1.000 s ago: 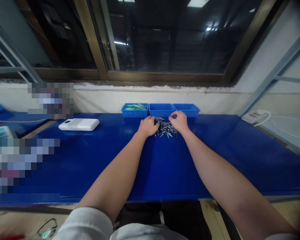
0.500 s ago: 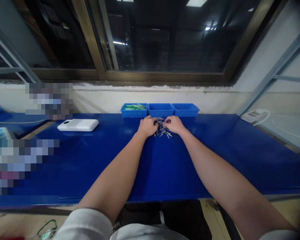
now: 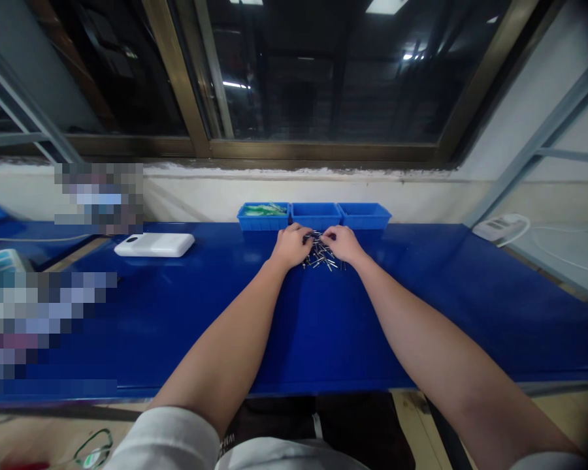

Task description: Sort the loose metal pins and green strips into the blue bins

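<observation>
A loose pile of thin, shiny metal pins (image 3: 325, 256) lies on the blue table between my two hands. Fingers bent, my left hand (image 3: 293, 245) rests at the pile's left side, with pins at its fingertips. From the right, my right hand (image 3: 344, 244) reaches in with thumb and forefinger pinched on a pin at the upper edge of the pile. The pins are too small to tell their exact kind, and the fingers partly cover them.
Just behind the hands stand three blue bins in a row: the left bin (image 3: 263, 222) holds green-and-white packets, beside a middle bin (image 3: 315, 222) and a right bin (image 3: 366, 222). A white device (image 3: 155, 245) lies left on the table (image 3: 323, 339); a power strip (image 3: 500, 226) sits at right.
Both hands stay at the pile with only slight finger movement. The bins and other things have not moved.
</observation>
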Demonstrator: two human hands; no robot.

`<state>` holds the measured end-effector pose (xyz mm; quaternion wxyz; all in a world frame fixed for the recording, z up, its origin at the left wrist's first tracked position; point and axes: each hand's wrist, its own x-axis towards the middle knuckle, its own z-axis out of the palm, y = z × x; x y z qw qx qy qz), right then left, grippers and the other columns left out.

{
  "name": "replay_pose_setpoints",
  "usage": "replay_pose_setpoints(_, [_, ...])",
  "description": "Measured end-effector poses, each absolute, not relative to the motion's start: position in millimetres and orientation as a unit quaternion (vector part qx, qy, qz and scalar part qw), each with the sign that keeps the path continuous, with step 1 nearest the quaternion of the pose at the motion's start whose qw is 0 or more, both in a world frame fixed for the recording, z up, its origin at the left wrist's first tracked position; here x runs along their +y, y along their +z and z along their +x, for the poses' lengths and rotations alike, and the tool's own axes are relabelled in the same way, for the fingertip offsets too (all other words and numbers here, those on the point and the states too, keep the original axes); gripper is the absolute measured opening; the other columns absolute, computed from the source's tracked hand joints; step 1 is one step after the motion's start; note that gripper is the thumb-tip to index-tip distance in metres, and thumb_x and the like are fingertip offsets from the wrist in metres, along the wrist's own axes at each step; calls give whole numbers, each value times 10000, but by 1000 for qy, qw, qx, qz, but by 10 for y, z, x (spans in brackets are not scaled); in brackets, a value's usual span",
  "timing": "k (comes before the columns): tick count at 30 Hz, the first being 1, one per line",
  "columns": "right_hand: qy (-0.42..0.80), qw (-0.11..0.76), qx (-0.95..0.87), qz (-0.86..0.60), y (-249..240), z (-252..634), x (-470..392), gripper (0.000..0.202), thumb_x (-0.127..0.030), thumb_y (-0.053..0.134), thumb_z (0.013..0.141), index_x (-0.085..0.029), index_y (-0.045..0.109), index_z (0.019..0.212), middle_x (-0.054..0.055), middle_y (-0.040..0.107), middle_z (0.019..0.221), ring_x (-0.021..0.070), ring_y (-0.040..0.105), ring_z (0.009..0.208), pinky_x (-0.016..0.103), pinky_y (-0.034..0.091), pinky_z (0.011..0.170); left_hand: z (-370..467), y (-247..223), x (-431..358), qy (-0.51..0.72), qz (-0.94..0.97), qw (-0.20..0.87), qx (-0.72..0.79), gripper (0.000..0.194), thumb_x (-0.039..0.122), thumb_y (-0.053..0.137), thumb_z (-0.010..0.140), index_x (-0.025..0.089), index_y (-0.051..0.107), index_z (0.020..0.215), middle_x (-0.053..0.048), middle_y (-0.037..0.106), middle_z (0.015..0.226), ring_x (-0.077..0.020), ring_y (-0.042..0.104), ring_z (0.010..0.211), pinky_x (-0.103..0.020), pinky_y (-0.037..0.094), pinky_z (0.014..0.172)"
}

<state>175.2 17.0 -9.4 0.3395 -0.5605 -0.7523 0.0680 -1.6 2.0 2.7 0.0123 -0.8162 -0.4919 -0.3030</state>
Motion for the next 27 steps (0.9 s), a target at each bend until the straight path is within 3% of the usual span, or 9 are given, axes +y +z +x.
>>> replay_pose_setpoints(7, [61,411,-754,-509,-17,1722,136,236,-374,575,820,-210,714,725,45,705,769,196,598,758,316,409,762,-2,55,6,-332,-837,-2,-436,262,253,521,851,198,653,1071,-67,659,1052,-201,590,1011,-335,442,895])
replay_pose_setpoints(12, [63,395,-768,-500,19,1693,120,431,-486,462,873,-177,673,660,44,670,658,173,578,672,289,394,679,-2,59,34,-349,-845,-19,-405,218,250,515,871,184,678,1000,-65,699,966,-187,633,906,-309,455,849])
replay_pose_setpoints(18, [97,396,-763,-501,52,1680,77,514,-531,409,882,-178,635,584,44,655,608,169,594,634,284,391,648,-4,55,58,-380,-836,-42,-392,213,243,498,886,194,681,982,-53,716,973,-175,653,889,-272,462,822])
replay_pose_setpoints(22, [135,426,-742,-500,49,1663,59,490,-531,443,860,-179,614,567,42,639,578,170,600,603,290,407,627,-8,53,67,-367,-833,-41,-412,211,244,495,887,194,696,926,-51,725,930,-174,661,841,-268,462,794])
replay_pose_setpoints(27, [272,527,-684,-426,40,1650,68,306,-477,638,733,-171,646,754,39,685,696,181,646,665,300,472,677,-16,73,51,-340,-822,-16,-456,226,247,486,891,187,704,877,-59,729,854,-182,662,769,-282,456,762])
